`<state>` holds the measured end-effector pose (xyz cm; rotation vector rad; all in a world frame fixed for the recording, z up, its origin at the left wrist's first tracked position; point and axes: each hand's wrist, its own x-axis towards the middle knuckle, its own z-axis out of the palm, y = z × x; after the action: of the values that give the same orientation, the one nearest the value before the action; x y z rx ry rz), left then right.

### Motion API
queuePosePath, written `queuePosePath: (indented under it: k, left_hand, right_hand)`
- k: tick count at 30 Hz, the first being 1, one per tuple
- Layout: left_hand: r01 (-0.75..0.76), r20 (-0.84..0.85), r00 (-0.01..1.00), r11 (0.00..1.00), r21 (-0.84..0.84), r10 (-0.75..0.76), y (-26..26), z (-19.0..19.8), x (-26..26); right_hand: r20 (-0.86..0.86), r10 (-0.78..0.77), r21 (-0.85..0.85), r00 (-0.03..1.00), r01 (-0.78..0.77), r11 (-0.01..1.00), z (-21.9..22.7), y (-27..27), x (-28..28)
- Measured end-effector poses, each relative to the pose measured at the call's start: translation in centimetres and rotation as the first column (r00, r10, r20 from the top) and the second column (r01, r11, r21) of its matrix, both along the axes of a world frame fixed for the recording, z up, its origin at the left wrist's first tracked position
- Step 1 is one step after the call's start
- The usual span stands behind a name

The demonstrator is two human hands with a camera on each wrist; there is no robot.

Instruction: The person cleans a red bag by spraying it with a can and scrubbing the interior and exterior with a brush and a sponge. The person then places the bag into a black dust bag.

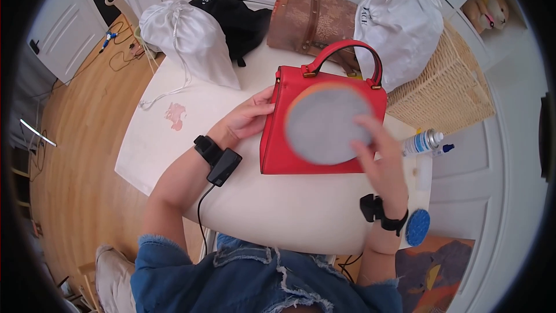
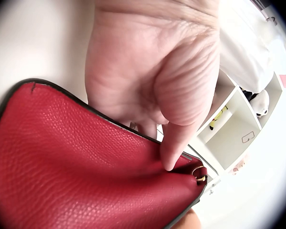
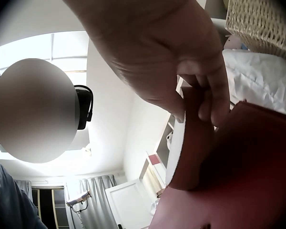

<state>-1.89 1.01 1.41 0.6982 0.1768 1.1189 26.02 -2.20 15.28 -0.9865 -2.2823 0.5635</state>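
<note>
A red handbag (image 1: 278,139) with a top handle (image 1: 347,49) is on the white table, its front facing me. My left hand (image 1: 252,117) grips its left side; in the left wrist view the thumb (image 2: 174,148) presses into the side panel and the other fingers go behind the edge. My right hand (image 1: 379,159) holds a round grey pad (image 1: 324,124) with an orange edge in front of the bag. In the right wrist view the fingers pinch the thick rim of the pad (image 3: 193,148), close over the red leather.
White drawstring bags (image 1: 185,37) (image 1: 397,32), a black cloth bag (image 1: 237,23) and a brown patterned bag (image 1: 310,20) lie at the back. To the right are a wicker basket (image 1: 446,81), a spray can (image 1: 423,142) and a blue round pad (image 1: 417,227) at the table edge.
</note>
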Motion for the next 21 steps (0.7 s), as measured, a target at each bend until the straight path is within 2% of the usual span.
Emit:
queuePosePath:
  k: [2,3,4,6,7,8,9,10,12,14,15,16,18,19,21]
  left_hand:
    - [-0.01,-0.028,1.0,1.0,0.015,0.011,0.0,-0.1,-0.2]
    - [-0.01,-0.034,0.999,1.0,0.01,0.01,0.0,-0.1,-0.3]
    - [0.006,-0.026,1.0,1.0,0.01,-0.006,0.0,-0.1,-0.3]
    - [0.018,-0.017,1.0,1.0,0.004,-0.018,0.0,0.0,-0.2]
    - [-0.003,-0.022,1.0,1.0,-0.01,0.003,-0.1,0.2,-0.1]
    - [-0.024,-0.027,0.999,0.999,-0.024,0.023,-0.1,0.3,0.0]
    - [-0.025,-0.026,0.999,0.999,-0.027,0.024,0.0,0.2,-0.1]
    - [-0.022,-0.02,1.0,0.999,-0.028,0.021,0.1,0.1,-0.1]
    - [-0.017,-0.015,1.0,0.999,-0.03,0.016,0.3,-0.1,-0.2]
    - [-0.018,-0.005,1.0,0.999,-0.039,0.018,0.4,-0.4,-0.4]
    - [-0.015,-0.008,1.0,0.999,-0.042,0.014,0.4,-0.4,-0.4]
    - [-0.01,-0.025,1.0,0.999,-0.043,0.009,0.4,-0.5,-0.5]
    - [0.008,-0.045,0.999,0.999,-0.048,-0.01,0.3,-0.4,-0.4]
    - [-0.003,-0.046,0.999,0.999,-0.042,0.001,0.2,-0.2,-0.4]
    - [-0.008,-0.046,0.999,1.0,-0.03,0.007,0.2,-0.1,-0.3]
  right_hand:
    - [0.123,0.191,-0.212,0.974,-0.162,0.964,-0.7,-0.5,-1.1]
    - [0.203,0.258,-0.231,0.944,-0.21,0.95,-0.3,-0.7,-1.4]
    - [0.196,0.26,-0.235,0.945,-0.212,0.949,-0.4,-0.5,-1.3]
    - [0.09,0.147,-0.075,0.985,-0.14,0.987,-0.4,0.2,-0.2]
    - [0.039,0.035,0.04,0.999,-0.037,0.998,-0.1,0.5,0.1]
    - [0.04,0.038,0.036,0.998,-0.04,0.999,0.0,0.6,0.1]
    - [-0.109,-0.111,-0.018,0.988,0.11,0.994,0.1,0.7,0.1]
    - [-0.245,-0.265,-0.093,0.933,0.249,0.964,0.1,0.8,0.1]
    - [-0.221,-0.272,-0.075,0.936,0.262,0.962,-0.1,0.5,-0.4]
    - [0.025,-0.009,0.028,1.0,0.009,1.0,-0.7,0.3,-0.9]
    - [0.054,0.146,0.086,0.988,-0.15,0.985,-1.7,0.6,-1.4]
    - [0.116,0.219,-0.082,0.969,-0.21,0.974,-1.7,0.0,-1.6]
    - [0.221,0.323,-0.222,0.92,-0.275,0.936,-1.1,-0.4,-1.8]
    - [0.219,0.314,-0.22,0.924,-0.267,0.938,-0.9,-0.4,-1.5]
    - [0.25,0.204,-0.185,0.947,-0.16,0.97,-0.5,0.2,-0.5]
